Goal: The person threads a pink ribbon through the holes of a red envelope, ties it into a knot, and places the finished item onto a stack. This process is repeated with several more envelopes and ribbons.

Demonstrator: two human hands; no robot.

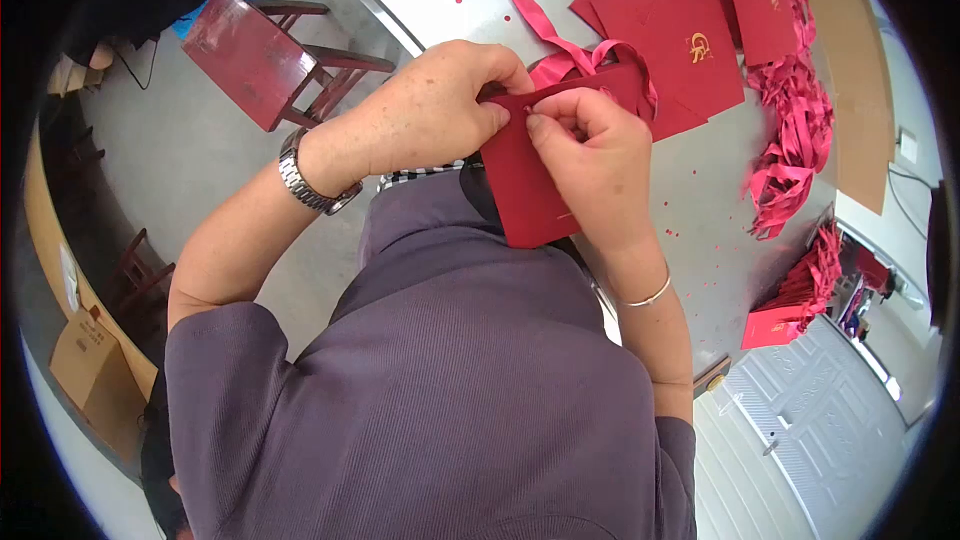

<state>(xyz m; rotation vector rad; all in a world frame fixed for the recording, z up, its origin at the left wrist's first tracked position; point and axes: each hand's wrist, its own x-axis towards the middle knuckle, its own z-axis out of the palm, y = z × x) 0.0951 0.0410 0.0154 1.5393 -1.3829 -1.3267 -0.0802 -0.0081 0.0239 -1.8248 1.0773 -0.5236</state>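
A small dark red paper bag (520, 185) is tilted over the table's near edge, close to my body. My left hand (440, 100), with a metal watch on its wrist, grips the bag's top edge between thumb and bent fingers. On the other side, my right hand (600, 155) is closed in a pinch at the same edge, where a small bit of pink ribbon shows at the fingertips. More of the pink ribbon (535, 18) loops up behind the bag and trails across the table. The ribbon's far side is partly hidden by my fingers.
Flat red bags with a gold emblem (690, 45) lie on the metal table (700, 180). Beside them hang bunched pink ribbons (795, 140). More ribboned bags (775, 325) stand in a row at the right. Small red dots are scattered about. A red wooden stool (250, 50) stands left.
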